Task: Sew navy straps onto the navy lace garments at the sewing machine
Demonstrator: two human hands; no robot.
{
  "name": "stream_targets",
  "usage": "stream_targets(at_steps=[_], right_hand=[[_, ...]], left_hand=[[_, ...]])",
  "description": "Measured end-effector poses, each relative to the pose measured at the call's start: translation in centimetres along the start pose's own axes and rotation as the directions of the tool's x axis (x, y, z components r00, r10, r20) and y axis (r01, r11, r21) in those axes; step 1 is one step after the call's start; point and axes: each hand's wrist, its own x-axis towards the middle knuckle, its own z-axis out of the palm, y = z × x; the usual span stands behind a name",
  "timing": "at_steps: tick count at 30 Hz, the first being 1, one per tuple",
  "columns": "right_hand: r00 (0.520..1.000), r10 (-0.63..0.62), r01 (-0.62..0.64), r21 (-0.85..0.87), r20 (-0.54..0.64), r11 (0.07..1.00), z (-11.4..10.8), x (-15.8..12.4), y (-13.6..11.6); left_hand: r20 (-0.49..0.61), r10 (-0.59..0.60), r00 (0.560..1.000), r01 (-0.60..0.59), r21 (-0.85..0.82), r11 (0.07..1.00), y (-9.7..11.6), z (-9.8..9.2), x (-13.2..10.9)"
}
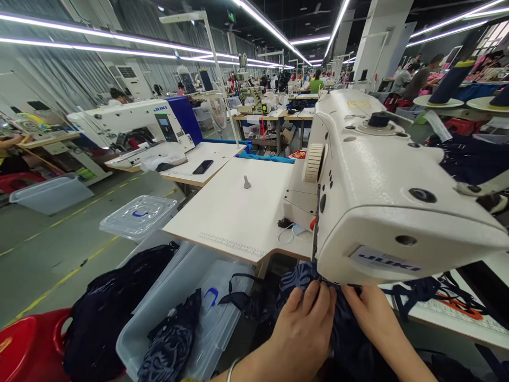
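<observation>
A white sewing machine (397, 175) fills the right side, its rounded head right above my hands. Under that head lies a navy patterned bra (298, 276), bunched up with its lower fabric hanging down. My left hand (304, 323) has its fingers bent and pressed onto the bra, just left of the machine head. Close by on the right, my right hand (371, 313) pinches the same dark fabric, its fingertips partly hidden by the head. The needle and presser foot are hidden from view.
Left of my hands stands a clear plastic bin (222, 331) with navy bras in it. A dark garment pile (111, 313) lies beside a red tub (34, 347). Navy straps (429, 297) rest on the right. A phone (202, 167) lies on the neighbouring table.
</observation>
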Motion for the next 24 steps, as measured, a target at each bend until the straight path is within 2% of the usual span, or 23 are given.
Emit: stream_targets(at_steps=[5, 8, 11, 14, 19, 24], right_hand=[[0.997, 0.027, -0.020, 0.103, -0.071, 0.995, 1.1, 0.3, 0.1], [0.991, 0.039, 0.000, 0.295, -0.128, 0.955, 1.5, 0.5, -0.3], [0.984, 0.091, -0.006, 0.482, -0.153, 0.876, 1.9, 0.5, -0.2], [0.969, 0.189, -0.078, 0.530, -0.158, 0.844, 3.0, 0.4, 1.6], [0.979, 0.204, -0.185, 0.492, 0.014, 0.851, 5.0, -0.2, 6.0], [0.969, 0.145, -0.218, 0.413, 0.200, 0.884, 4.5, -1.7, 7.0]], left_hand=[[-0.241, -0.033, 0.970, 0.033, -0.004, 0.999, -0.3, 2.3, -0.4], [-0.230, -0.032, 0.973, 0.048, 0.068, 0.997, -0.7, 3.5, -0.7], [-0.215, -0.029, 0.976, 0.052, 0.101, 0.994, -1.0, 3.9, -0.7], [-0.244, -0.012, 0.970, 0.032, 0.077, 0.997, -1.2, 3.6, -0.4], [-0.282, 0.024, 0.959, -0.006, 0.062, 0.998, -1.2, 3.3, 0.3], [-0.258, 0.042, 0.965, -0.032, 0.042, 0.999, -1.1, 3.8, 0.3]])
